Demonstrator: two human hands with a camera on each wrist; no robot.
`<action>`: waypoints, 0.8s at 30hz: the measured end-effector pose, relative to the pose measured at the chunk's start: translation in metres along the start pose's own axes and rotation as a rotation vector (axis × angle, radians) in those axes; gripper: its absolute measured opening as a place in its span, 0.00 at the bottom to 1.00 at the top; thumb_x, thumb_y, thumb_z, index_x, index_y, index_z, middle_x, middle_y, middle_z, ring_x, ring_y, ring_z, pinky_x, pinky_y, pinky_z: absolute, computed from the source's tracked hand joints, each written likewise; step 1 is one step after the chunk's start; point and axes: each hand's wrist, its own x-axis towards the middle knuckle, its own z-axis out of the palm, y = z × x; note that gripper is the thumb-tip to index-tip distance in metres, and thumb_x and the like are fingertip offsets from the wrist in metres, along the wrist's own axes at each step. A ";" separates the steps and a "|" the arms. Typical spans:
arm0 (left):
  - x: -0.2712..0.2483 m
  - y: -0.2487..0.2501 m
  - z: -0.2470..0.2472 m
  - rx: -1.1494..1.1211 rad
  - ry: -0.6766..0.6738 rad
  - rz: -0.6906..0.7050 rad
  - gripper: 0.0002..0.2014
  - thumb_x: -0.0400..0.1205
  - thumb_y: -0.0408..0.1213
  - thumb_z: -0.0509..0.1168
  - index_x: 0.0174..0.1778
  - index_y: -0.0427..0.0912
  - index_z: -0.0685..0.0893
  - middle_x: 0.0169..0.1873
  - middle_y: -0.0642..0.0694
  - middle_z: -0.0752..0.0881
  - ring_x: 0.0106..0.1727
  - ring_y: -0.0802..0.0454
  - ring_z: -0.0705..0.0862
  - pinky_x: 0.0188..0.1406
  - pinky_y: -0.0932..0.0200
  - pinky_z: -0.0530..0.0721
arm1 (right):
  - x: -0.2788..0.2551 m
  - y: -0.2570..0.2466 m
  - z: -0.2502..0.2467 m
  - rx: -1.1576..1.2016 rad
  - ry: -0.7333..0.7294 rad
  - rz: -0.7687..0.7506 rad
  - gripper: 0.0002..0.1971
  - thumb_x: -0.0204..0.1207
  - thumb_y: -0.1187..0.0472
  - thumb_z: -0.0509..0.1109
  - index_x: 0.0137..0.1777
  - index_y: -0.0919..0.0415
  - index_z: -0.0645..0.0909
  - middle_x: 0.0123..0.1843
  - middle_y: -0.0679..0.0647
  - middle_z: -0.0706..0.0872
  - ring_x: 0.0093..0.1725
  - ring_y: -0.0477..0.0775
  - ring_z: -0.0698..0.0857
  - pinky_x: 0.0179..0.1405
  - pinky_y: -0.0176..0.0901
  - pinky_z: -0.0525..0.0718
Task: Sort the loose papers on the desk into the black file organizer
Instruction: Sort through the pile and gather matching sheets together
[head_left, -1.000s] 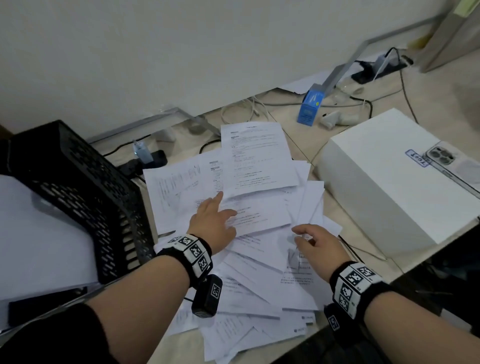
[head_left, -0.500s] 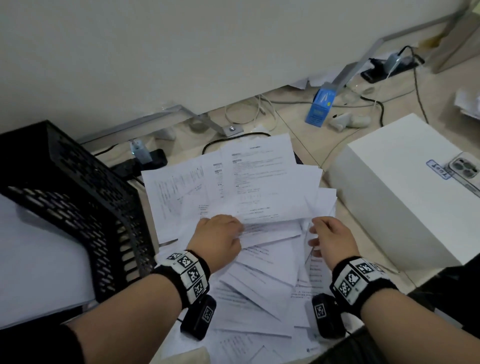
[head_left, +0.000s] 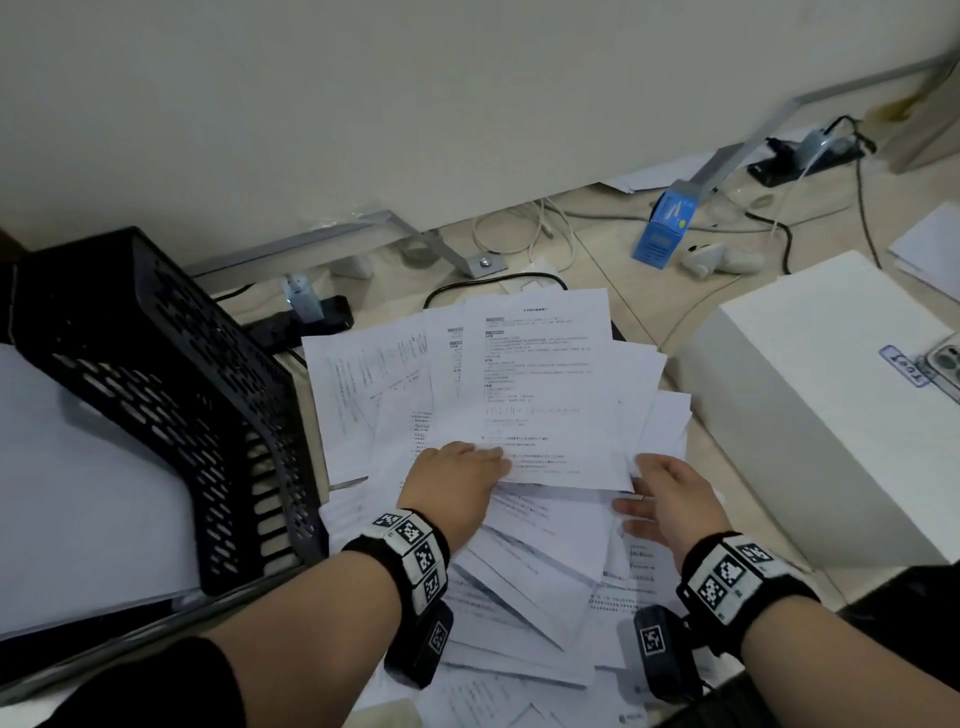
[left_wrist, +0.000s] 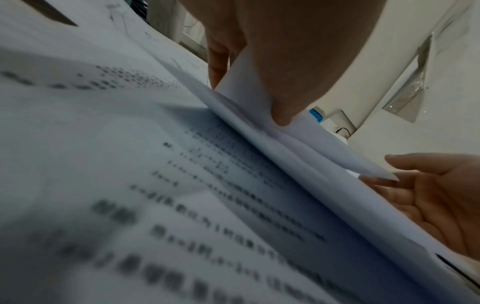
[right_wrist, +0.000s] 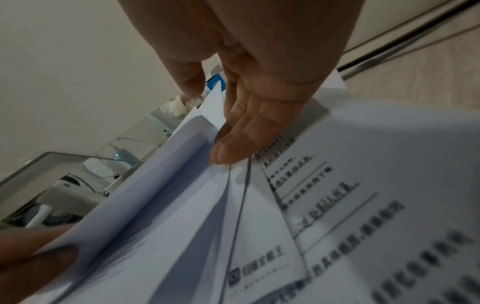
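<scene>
The papers (head_left: 524, 415) lie fanned in a loose heap on the desk, and the organizer (head_left: 171, 410) stands just left of them with its open side facing away from the heap.

The left hand (head_left: 457, 483) pinches the near edge of a few top sheets, thumb on top and fingers underneath. The right hand (head_left: 670, 499) has its fingers slipped under the same lifted edge on the right, loosely extended, supporting rather than gripping.

The sheets are splayed at different angles, so I'd expect some to slide out of the pinch once lifted. Those beneath may drag toward the near edge and spill off. An unsquared bunch could also catch on the organizer's wall and crumple.
</scene>
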 end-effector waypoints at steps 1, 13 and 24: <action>-0.002 -0.002 0.003 -0.030 0.014 0.022 0.26 0.90 0.36 0.53 0.82 0.63 0.69 0.84 0.63 0.66 0.85 0.52 0.63 0.81 0.51 0.60 | 0.000 -0.001 -0.002 0.008 -0.009 0.024 0.09 0.86 0.52 0.67 0.56 0.57 0.81 0.55 0.65 0.90 0.43 0.64 0.90 0.41 0.55 0.89; -0.067 0.020 0.035 -0.406 0.247 0.105 0.34 0.72 0.33 0.55 0.74 0.63 0.80 0.76 0.67 0.75 0.80 0.58 0.72 0.80 0.47 0.68 | -0.004 0.024 -0.027 -0.150 -0.090 0.031 0.07 0.75 0.65 0.75 0.51 0.61 0.90 0.46 0.60 0.95 0.48 0.69 0.93 0.54 0.77 0.88; -0.065 0.040 -0.015 -1.166 0.377 -0.519 0.29 0.86 0.53 0.64 0.83 0.54 0.66 0.77 0.55 0.72 0.74 0.53 0.75 0.75 0.49 0.76 | -0.023 0.036 -0.056 -0.064 -0.058 -0.062 0.05 0.80 0.72 0.72 0.49 0.63 0.88 0.46 0.58 0.95 0.41 0.60 0.92 0.46 0.52 0.87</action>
